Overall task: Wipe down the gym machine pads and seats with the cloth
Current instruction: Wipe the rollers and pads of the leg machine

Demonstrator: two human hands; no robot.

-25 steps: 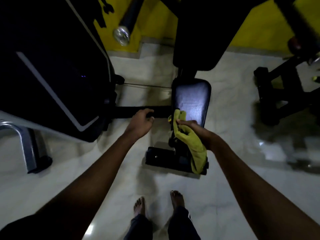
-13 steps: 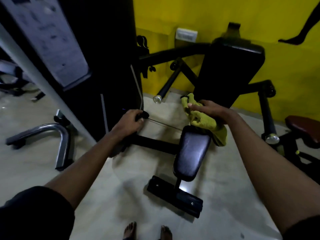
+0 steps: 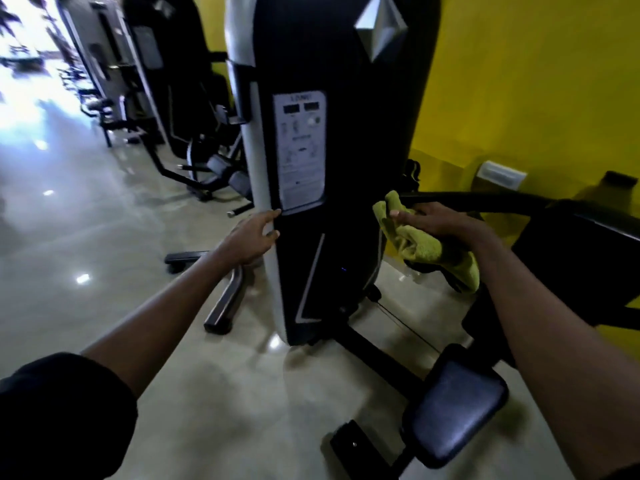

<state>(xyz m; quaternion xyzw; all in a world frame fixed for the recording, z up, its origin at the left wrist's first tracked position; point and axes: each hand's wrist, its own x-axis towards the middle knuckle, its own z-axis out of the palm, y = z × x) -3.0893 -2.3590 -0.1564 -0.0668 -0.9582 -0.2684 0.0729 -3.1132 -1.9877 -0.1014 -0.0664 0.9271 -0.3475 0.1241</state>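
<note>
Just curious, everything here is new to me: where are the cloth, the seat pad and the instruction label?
cloth (image 3: 417, 247): head view, its bunched middle.
seat pad (image 3: 457, 410): head view, middle of its top.
instruction label (image 3: 300, 150): head view, centre of the sticker.

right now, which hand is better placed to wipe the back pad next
Right: the right hand grips the cloth beside the back pad; the left hand is bare, touching the weight-stack cover.

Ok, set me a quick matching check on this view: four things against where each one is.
1 cloth
2 left hand
3 seat pad
4 instruction placard

A on the black face of the weight tower
B held by the right hand
C low at right, near the floor
D touching the tower's pale edge

Pairs: 1-B, 2-D, 3-C, 4-A
</note>
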